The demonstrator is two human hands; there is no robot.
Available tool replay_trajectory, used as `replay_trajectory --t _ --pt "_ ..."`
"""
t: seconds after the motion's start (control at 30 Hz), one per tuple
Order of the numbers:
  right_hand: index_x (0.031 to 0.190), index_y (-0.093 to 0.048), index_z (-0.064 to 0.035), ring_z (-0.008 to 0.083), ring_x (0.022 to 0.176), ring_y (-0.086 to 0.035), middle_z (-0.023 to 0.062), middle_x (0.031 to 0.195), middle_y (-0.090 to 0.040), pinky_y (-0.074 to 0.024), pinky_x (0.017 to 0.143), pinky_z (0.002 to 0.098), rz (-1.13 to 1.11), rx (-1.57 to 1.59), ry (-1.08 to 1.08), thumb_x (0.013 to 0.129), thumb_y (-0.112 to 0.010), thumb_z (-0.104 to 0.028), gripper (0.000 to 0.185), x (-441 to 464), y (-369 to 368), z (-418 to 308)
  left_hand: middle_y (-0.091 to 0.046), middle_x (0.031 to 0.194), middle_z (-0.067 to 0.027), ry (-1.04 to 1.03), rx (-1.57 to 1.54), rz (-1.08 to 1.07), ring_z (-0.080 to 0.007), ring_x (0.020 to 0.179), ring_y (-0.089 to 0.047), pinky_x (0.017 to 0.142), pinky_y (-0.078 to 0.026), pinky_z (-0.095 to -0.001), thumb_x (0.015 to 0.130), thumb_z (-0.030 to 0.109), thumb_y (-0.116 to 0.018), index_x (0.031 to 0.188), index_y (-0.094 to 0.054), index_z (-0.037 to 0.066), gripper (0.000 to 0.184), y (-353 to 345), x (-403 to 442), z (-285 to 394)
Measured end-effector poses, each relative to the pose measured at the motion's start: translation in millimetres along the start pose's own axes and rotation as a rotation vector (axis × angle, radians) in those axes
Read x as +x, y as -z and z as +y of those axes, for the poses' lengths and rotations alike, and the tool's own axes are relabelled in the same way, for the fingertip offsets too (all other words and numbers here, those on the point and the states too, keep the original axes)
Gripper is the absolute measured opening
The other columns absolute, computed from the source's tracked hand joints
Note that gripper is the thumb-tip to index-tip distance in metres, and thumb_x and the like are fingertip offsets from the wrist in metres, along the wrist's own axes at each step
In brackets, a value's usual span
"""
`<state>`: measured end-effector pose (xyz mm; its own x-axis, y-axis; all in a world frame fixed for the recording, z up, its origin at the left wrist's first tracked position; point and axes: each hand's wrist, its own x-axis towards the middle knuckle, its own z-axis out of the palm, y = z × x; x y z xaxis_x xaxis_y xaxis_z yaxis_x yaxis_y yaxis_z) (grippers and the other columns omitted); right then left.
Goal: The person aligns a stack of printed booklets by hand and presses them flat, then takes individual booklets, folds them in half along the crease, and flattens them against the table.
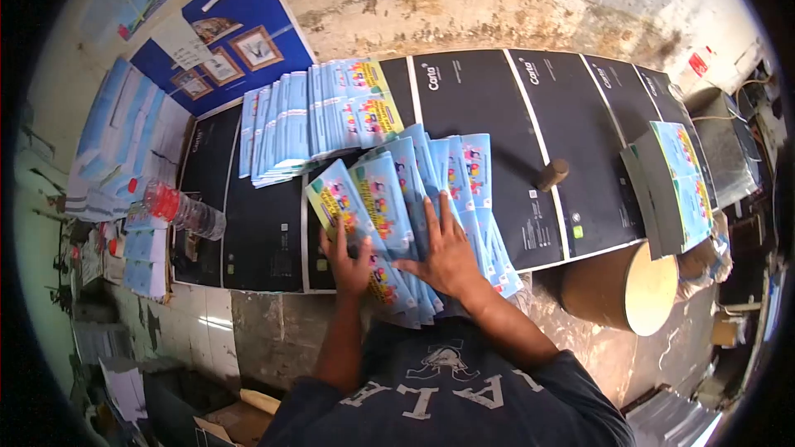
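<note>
Light blue printed booklets [389, 190] with yellow and multicoloured covers lie fanned out, overlapping, at the front edge of the table before me. My left hand [349, 263] is open against the left side of the fan, its thumb apart from the fingers and touching the covers. Across the middle of the fan rests my right hand [448, 255], open, with fingers spread over the booklets. Some lower booklets hang past the table edge toward my shirt. Behind the fan, more of the same booklets lie in overlapping stacks [290, 128].
Black sheets cover the table [472, 99]. A short wooden cylinder [553, 174] stands right of the booklets; a tall booklet stack [675, 190] is at the right end. A plastic bottle [186, 209] lies at left. Below the right edge is a brown drum [617, 288].
</note>
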<state>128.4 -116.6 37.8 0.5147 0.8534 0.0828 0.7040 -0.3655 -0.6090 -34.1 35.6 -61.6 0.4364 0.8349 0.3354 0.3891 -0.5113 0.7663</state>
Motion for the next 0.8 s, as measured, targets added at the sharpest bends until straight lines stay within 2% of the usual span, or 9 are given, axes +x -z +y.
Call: replay_trajectory --t 0.1,0.17,0.23,0.3,0.37,0.57,0.67,0.73,0.8 --pt "0.155 -0.02 0.0021 0.0504 0.142 -0.031 0.0319 0.158 -0.02 -0.0303 0.117 0.0519 -0.002 -0.12 0.004 0.073 -0.083 -0.051 0.116 8.5 12.9 5.2 -0.017 0.158 -0.032 0.043 -0.052 -0.046 -0.0449 0.144 -0.028 0.114 -0.029 -0.052 0.094 0.025 -0.067 0.149 -0.045 0.007 0.062 -1.4 5.7 -14.0" --pt "0.155 -0.019 0.0035 0.0456 0.144 -0.031 0.0301 0.158 -0.025 -0.0291 0.117 0.0491 0.17 0.108 0.024 0.083 -0.073 -0.057 0.109 10.8 38.5 48.5 -0.013 0.161 -0.0307 0.033 0.022 -0.089 -0.0415 0.147 -0.027 0.115 -0.03 -0.0499 0.097 0.02 -0.061 0.148 -0.046 0.006 0.055 4.1 2.2 -6.1" --pt "0.156 -0.015 0.0046 0.0357 0.148 -0.027 0.028 0.16 -0.024 -0.0249 0.12 0.0413 0.352 0.621 -0.132 0.097 -0.062 -0.041 0.089 17.6 49.0 110.1 -0.013 0.161 -0.0301 0.067 -0.16 -0.071 -0.0403 0.147 -0.027 0.116 -0.03 -0.0482 0.098 0.019 -0.058 0.148 -0.045 0.004 0.053 3.7 2.6 -6.9" --pt "0.157 -0.01 0.004 0.0353 0.15 -0.023 0.0285 0.161 -0.02 -0.0207 0.121 0.0415 0.269 0.653 -0.246 0.1 -0.055 -0.036 0.083 19.6 40.7 144.4 -0.013 0.162 -0.0296 0.105 -0.341 -0.037 -0.039 0.148 -0.027 0.116 -0.029 -0.0465 0.099 0.018 -0.055 0.148 -0.045 0.003 0.052 6.0 1.7 -5.9" --pt "0.158 -0.009 0.0037 0.0341 0.15 -0.02 0.0278 0.161 -0.02 -0.018 0.122 0.0413 0.162 0.649 -0.111 0.099 -0.058 -0.033 0.085 24.7 21.4 142.5 -0.015 0.162 -0.0283 0.06 -0.166 -0.087 -0.0376 0.15 -0.025 0.118 -0.028 -0.0438 0.1 0.017 -0.051 0.149 -0.043 0.001 0.052 13.3 3.1 -3.9" --pt "0.158 -0.01 0.002 0.0335 0.151 -0.017 0.0273 0.162 -0.02 -0.0174 0.122 0.0406 -0.005 0.885 -0.069 0.094 -0.066 -0.038 0.094 62.1 -54.7 58.2 -0.017 0.162 -0.0289 0.032 -0.111 -0.126 -0.0411 0.15 -0.023 0.119 -0.023 -0.0455 0.099 0.024 -0.047 0.15 -0.042 0.0 0.056 16.8 4.0 -9.8" --pt "0.158 -0.007 0.0015 0.0358 0.152 -0.015 0.0288 0.162 -0.017 -0.0156 0.122 0.0426 -0.014 1.171 -0.131 0.096 -0.062 -0.045 0.095 61.7 -34.9 21.6 -0.02 0.16 -0.0303 0.02 -0.109 -0.12 -0.0439 0.149 -0.023 0.119 -0.023 -0.0473 0.099 0.027 -0.046 0.15 -0.041 0.0 0.058 15.5 2.7 -15.1" --pt "0.158 -0.006 0.0027 0.0373 0.152 -0.012 0.0291 0.163 -0.011 -0.014 0.123 0.0435 -0.225 0.872 -0.062 0.096 -0.061 -0.049 0.098 67.0 -56.8 16.1 -0.022 0.159 -0.0311 0.014 -0.087 -0.116 -0.0452 0.148 -0.024 0.119 -0.023 -0.0483 0.099 0.028 -0.046 0.15 -0.04 0.0 0.059 14.8 2.5 -8.5" --pt "0.157 -0.003 0.0043 0.04 0.152 -0.009 0.03 0.163 -0.008 -0.0133 0.123 0.046 -0.445 0.879 -0.081 0.092 -0.064 -0.055 0.107 77.8 -55.7 -2.2 -0.023 0.158 -0.0324 -0.021 -0.089 -0.167 -0.0465 0.147 -0.025 0.119 -0.022 -0.05 0.099 0.03 -0.048 0.151 -0.038 0.0 0.061 18.1 6.4 5.1"
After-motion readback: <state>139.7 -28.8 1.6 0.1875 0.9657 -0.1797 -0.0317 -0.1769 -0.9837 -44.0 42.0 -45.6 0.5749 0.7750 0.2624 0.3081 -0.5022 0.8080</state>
